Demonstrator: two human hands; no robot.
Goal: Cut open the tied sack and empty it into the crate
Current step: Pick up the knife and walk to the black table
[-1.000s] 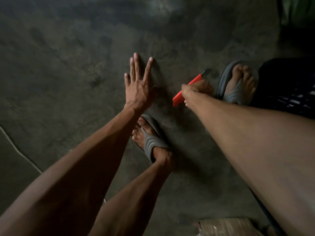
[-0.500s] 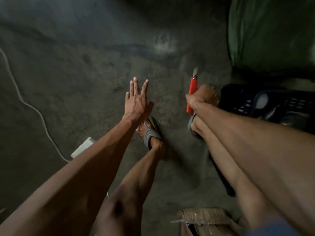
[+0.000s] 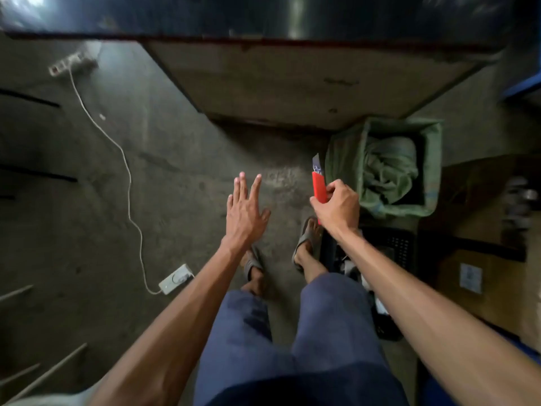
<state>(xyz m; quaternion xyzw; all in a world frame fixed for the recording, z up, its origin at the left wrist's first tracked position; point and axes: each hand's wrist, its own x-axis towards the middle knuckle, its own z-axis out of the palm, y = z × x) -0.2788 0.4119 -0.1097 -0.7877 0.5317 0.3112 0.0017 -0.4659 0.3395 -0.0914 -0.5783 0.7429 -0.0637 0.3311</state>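
My right hand (image 3: 336, 206) grips a red utility knife (image 3: 318, 187) with its blade out and pointing away from me. Just right of the knife stands a green woven sack (image 3: 345, 159), its mouth open, with bunched green material (image 3: 389, 162) inside. A dark plastic crate (image 3: 401, 250) sits on the floor below the sack, partly hidden by my right forearm. My left hand (image 3: 244, 210) hovers over the concrete floor with fingers straight and spread, holding nothing.
A white cord (image 3: 126, 168) runs across the floor to a white power strip (image 3: 175, 279). A large flat board (image 3: 292, 83) lies ahead. Cardboard boxes (image 3: 480, 276) stand at the right. Metal rods (image 3: 44, 373) lie at the lower left.
The view has lifted from the floor, bringing the green sack, crate and board into sight. My right hand has turned the knife so it points away from me. My left hand stays spread.
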